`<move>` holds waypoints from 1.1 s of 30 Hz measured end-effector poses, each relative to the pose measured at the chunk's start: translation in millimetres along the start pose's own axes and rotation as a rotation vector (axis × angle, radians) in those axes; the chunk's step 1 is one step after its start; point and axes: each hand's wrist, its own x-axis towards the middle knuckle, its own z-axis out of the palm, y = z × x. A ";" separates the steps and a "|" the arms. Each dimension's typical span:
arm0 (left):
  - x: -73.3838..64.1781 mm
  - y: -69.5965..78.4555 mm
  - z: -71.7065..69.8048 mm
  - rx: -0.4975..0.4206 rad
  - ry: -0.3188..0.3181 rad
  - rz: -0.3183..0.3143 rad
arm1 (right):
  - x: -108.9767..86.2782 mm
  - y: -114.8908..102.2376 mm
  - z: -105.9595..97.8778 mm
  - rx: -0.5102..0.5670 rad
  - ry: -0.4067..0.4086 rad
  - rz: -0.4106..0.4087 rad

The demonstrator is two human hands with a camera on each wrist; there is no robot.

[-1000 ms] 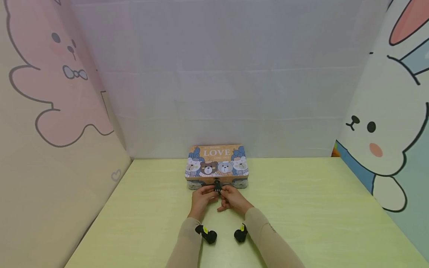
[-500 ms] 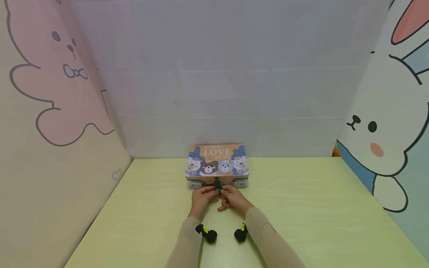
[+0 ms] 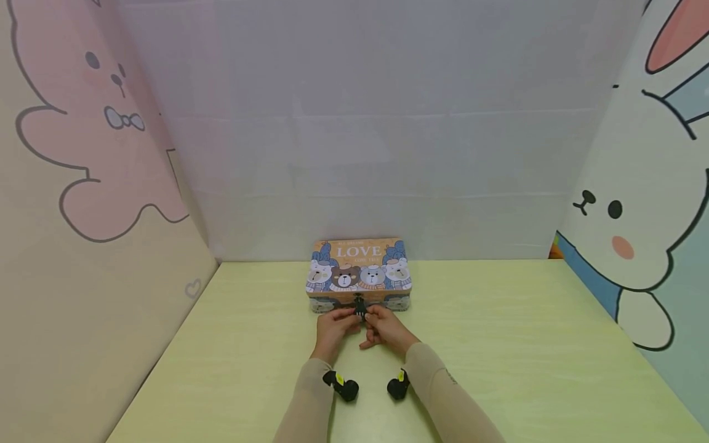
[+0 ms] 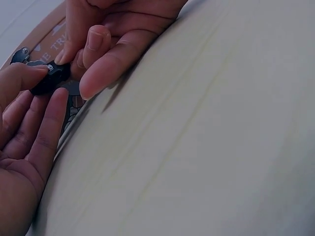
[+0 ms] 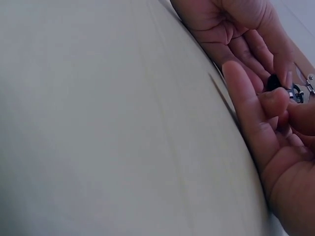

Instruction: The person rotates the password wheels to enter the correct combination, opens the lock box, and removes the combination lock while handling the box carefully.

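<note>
A rectangular tin box (image 3: 360, 251) printed with bears and the word LOVE stands lid down against the back wall. At its front clasp (image 5: 310, 81) hangs a small black padlock (image 3: 360, 309) with small white marks on its body. My left hand (image 3: 332, 332) pinches the padlock (image 4: 54, 77) between thumb and fingers from the left. From the right, my right hand (image 3: 389, 329) grips it with thumb and index finger, its little finger (image 5: 238, 83) stretched out. In the right wrist view my fingers hide part of the padlock.
A pale yellow-green table (image 3: 498, 357) spreads around the box. Behind it rises a white sheet wall (image 3: 376, 154), with cartoon-printed side panels (image 3: 626, 246) left and right. Black wrist cameras (image 3: 348, 391) sit on both sleeves.
</note>
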 end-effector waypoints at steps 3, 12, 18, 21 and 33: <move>-7.9 12.8 1.8 0.000 -0.008 -0.001 | 0.5 0.9 0.2 0.000 0.005 -0.004; -16.7 24.4 3.7 0.004 -0.004 -0.011 | -0.1 0.1 0.5 -0.003 0.004 -0.009; -16.6 24.7 4.3 0.009 0.001 -0.011 | -0.6 0.1 0.5 -0.001 -0.001 -0.007; -12.9 20.9 3.5 0.000 -0.002 -0.012 | -0.2 0.6 0.4 0.003 -0.002 -0.008; 4.9 -5.6 1.0 -0.012 0.025 -0.017 | 0.6 2.2 0.3 0.013 0.011 -0.008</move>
